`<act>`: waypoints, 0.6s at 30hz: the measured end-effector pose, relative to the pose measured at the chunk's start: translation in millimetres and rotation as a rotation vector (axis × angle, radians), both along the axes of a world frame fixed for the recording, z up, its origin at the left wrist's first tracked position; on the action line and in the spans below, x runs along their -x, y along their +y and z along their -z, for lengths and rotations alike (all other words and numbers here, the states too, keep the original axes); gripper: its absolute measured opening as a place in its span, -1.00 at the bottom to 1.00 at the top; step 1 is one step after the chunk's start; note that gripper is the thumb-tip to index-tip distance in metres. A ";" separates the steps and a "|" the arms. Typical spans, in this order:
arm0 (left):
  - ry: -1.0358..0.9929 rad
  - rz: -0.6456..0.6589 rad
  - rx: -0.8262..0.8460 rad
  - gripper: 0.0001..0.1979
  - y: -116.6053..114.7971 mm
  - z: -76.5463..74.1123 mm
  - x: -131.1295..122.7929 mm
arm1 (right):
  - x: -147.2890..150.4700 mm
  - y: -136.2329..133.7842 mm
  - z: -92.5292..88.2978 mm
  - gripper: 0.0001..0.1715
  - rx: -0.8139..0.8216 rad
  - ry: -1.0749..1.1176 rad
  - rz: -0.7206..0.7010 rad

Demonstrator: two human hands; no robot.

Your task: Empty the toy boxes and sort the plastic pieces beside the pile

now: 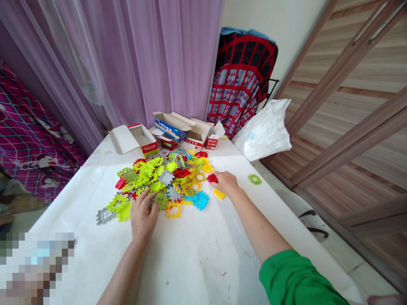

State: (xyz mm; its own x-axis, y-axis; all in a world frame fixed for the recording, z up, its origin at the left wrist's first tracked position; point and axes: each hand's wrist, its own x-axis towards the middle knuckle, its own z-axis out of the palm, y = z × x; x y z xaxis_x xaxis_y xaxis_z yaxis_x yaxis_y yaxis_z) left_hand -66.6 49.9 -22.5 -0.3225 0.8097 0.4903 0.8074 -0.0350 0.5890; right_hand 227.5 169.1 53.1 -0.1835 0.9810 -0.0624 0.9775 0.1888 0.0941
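A heap of flat plastic interlocking pieces (149, 173) with toothed edges lies mid-table, in lime green, yellow, red, grey and blue. At its near left edge is my left hand (143, 217), fingers apart and bent over the pieces; a greyish piece shows between thumb and fingers, not clearly gripped. My right hand (226, 183), to the right of the heap, pinches a red interlocking piece (212, 178). Just below that hand lies a yellow interlocking piece (219, 194). A grey piece (105, 216) rests at the heap's left end, and a blue piece (200, 200) at its front.
Several opened cardboard boxes (171, 127) stand behind the heap on the white-covered table (190, 262). A lone green piece (255, 179) lies near the right edge. Beyond it are a white plastic bag (263, 131) and a wooden wardrobe (346, 127). Purple curtains (143, 59) hang behind.
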 end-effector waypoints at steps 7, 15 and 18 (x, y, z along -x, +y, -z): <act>0.002 -0.008 -0.008 -0.72 -0.4 -0.2 -1.6 | 4.6 -2.8 -1.1 -0.57 0.019 0.002 0.038; -0.016 0.006 -0.009 -0.70 0.1 -0.5 -1.3 | -41.9 15.3 -15.0 -0.63 -0.075 0.114 0.260; -0.012 0.003 -0.004 -0.71 -0.1 -1.1 -1.2 | -55.4 18.3 -13.2 -0.51 -0.001 0.116 0.289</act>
State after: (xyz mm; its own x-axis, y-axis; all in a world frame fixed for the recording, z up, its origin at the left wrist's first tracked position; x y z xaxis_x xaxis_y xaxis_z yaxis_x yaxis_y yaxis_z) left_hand -65.3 49.8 -21.5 -0.3262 0.8086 0.4896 0.8001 -0.0397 0.5985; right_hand 282.9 187.4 66.3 0.0974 0.9936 -0.0567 0.9949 -0.0987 -0.0210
